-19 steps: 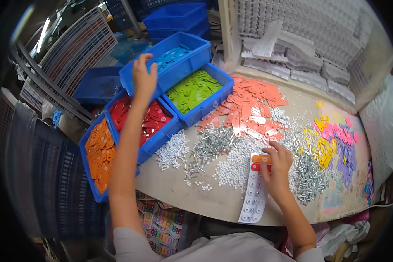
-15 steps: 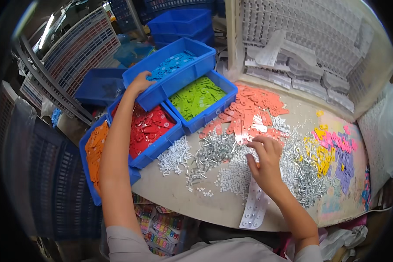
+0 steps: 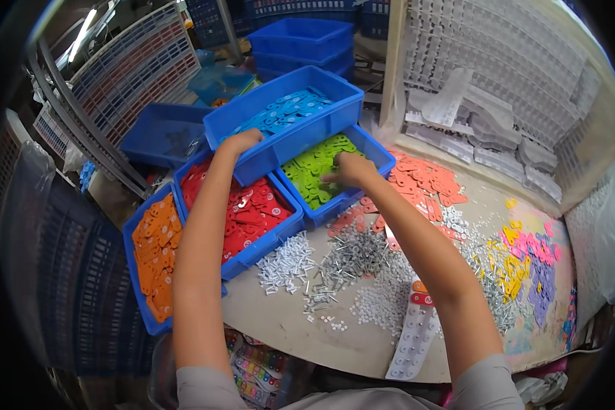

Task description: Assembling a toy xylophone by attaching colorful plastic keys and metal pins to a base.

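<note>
My left hand (image 3: 242, 141) curls over the near left corner of a blue bin (image 3: 335, 109) that holds light-blue flat pieces (image 3: 287, 113). This bin sits on top of the bins around it. My right hand (image 3: 348, 167) reaches into the neighbouring blue bin (image 3: 383, 158), its fingers bunched on the green flat pieces (image 3: 314, 181) there. A bin of red pieces (image 3: 246, 212) lies under my left forearm. A white strip (image 3: 413, 335) with round sockets lies at the table's near edge, with a red and an orange piece at its top end.
A bin of orange pieces (image 3: 154, 253) stands at the near left. Piles of screws (image 3: 352, 256), small white parts (image 3: 383, 301), salmon pieces (image 3: 424, 181), and yellow, pink and purple pieces (image 3: 526, 263) cover the table. White racks (image 3: 499, 89) stand behind, with stacked blue bins (image 3: 301, 37) and wire shelving (image 3: 130, 75).
My right hand has left the white strip at the near edge and moved up and left into the green bin. My left hand has slid to the near corner of the light-blue pieces' bin.
</note>
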The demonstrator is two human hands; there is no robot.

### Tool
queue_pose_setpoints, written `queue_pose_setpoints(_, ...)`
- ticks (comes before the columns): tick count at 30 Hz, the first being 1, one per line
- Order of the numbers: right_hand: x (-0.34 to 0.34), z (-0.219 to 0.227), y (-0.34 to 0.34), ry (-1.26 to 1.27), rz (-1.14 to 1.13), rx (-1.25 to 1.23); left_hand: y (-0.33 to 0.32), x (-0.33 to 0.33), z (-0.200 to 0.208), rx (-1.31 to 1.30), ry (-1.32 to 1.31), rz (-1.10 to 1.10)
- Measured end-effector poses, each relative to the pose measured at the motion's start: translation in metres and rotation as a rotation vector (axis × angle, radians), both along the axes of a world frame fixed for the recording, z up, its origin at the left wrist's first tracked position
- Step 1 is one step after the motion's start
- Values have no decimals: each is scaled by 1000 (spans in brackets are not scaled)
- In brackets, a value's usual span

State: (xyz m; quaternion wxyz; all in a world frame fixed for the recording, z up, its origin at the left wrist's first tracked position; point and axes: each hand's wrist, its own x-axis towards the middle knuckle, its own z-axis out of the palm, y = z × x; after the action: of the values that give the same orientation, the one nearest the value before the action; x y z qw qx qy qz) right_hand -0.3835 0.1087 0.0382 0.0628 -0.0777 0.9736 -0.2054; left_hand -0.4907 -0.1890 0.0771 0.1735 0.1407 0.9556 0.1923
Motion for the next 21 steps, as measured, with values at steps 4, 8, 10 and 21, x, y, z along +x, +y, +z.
queue_pose_setpoints(4, -19, -17, -20, -61, 2, 19, -5, -3, -4, -3, 129, -18)
queue_pose_setpoints(8, -32, -31, -25, 3, -29, 93, -8, -8, -6, -160, 305, 126)
queue_pose_setpoints(10, -33, -34, -24, -39, -27, 57, -7, -5, -4, -128, 311, 151)
queue_pose_setpoints(21, 98, 47, 43, -247, -142, -1351, 15, 21, 18, 826, 342, 436)
